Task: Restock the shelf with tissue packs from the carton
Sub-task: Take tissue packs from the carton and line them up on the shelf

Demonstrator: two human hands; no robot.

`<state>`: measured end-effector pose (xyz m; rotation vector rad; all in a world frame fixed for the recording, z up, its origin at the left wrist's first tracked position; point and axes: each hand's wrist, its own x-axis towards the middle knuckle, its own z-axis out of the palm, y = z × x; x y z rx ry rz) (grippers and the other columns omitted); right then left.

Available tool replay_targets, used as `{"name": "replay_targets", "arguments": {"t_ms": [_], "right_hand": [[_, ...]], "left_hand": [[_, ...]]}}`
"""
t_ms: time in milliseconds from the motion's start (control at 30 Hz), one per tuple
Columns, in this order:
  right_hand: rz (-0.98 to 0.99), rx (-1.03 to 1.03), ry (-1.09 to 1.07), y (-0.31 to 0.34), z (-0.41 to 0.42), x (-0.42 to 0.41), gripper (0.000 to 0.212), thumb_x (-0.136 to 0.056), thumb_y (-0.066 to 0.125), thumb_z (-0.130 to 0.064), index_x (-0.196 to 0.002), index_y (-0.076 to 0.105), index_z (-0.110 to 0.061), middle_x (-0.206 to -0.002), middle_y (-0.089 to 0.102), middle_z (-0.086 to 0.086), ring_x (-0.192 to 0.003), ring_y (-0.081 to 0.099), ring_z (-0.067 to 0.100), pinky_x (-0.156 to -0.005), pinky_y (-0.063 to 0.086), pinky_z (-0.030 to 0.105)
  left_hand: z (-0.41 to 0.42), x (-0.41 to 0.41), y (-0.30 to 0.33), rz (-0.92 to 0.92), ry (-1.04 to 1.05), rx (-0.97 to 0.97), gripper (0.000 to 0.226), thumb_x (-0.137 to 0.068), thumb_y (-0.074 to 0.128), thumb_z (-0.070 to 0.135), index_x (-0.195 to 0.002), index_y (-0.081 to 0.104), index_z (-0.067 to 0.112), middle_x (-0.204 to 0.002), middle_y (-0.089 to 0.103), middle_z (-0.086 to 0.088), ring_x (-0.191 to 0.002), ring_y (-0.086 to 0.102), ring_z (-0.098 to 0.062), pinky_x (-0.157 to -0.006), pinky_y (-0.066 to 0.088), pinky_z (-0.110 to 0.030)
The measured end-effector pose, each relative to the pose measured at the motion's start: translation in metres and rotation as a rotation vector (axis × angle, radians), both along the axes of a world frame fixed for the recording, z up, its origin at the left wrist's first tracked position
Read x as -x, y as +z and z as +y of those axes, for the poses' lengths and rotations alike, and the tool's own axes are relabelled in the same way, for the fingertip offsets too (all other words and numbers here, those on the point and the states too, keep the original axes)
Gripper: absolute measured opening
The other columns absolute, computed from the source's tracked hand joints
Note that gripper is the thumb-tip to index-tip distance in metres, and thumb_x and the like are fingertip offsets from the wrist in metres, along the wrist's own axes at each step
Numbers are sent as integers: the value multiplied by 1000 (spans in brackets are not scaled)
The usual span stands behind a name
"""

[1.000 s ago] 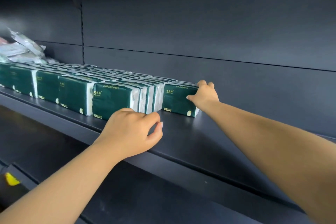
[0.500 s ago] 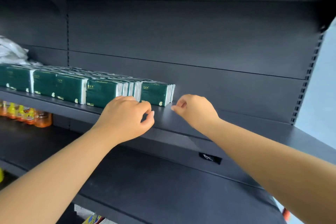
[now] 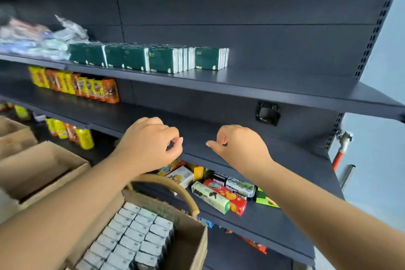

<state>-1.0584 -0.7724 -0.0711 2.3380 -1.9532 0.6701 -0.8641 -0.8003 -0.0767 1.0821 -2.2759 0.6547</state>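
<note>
Both hands withdrawn from dark green tissue-pack row [image 3: 149, 59]; left hand [image 3: 149, 142], right hand [image 3: 238, 144] loosely curled, empty. Risk: unsupported right-end pack toppling.

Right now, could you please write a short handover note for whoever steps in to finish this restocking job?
Left hand: holds nothing, fingers loosely curled, in the air in front of the shelving.
Right hand: likewise holds nothing, beside the left.
Green tissue packs: a row stands upright on the upper shelf, filling its left part; the right part is bare.
Carton: below the left arm, with many packs inside.
Done: one row started.
Left: take more packs from the carton and extend the row rightward.
</note>
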Motion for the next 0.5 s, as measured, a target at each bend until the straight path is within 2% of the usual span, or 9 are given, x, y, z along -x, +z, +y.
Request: {"name": "replay_targets", "arguments": {"t_ms": [133,200,267,300,367,500], "right_hand": [[-24,-126,5,-31,25,-25,36,-93,49,-42,-93,61,-8,-96,63,6,-88,58,25,-73,46,33],[-14,-186,-12,-49,32,-41,35,-93,49,-41,-83,57,-9,-82,60,6,-80,55,26,-66,43,32],[28,-240,-31,-68,35,-61,37,-92,49,-43,-72,47,-13,-64,47,1,-71,48,25,-59,36,28],[34,-266,-35,-77,35,-73,37,-92,49,-45,-72,45,-14,-60,41,-2,-69,47,24,-57,35,28],[4,-312,-49,-91,35,-92,34,-92,50,-46,-80,53,-14,-62,44,-1,-68,48,22,-53,35,28],[-49,-388,-111,-116,37,-139,34,-93,50,-42,-99,62,-11,-78,56,4,-72,53,21,-58,42,27]], "left_hand": [[23,-35,-39,-2,83,-105,35,-77,41,33,-51,57,15,-43,51,4,-50,53,-23,-52,42,-27],[28,-53,-59,-14,100,-153,35,-76,40,33,-50,57,16,-43,51,4,-51,53,-23,-53,40,-26],[32,-70,-74,-43,108,-187,35,-75,40,33,-50,58,17,-43,51,5,-50,54,-22,-53,35,-22],[33,-80,-80,-49,104,-195,35,-75,40,33,-50,59,18,-43,52,6,-49,54,-20,-52,31,-20],[32,-98,-91,-35,87,-217,34,-74,39,33,-51,60,19,-43,51,8,-48,53,-20,-51,28,-18],[22,-148,-117,-5,37,-275,38,-76,39,34,-48,57,16,-43,51,7,-50,53,-21,-55,39,-24]]}}
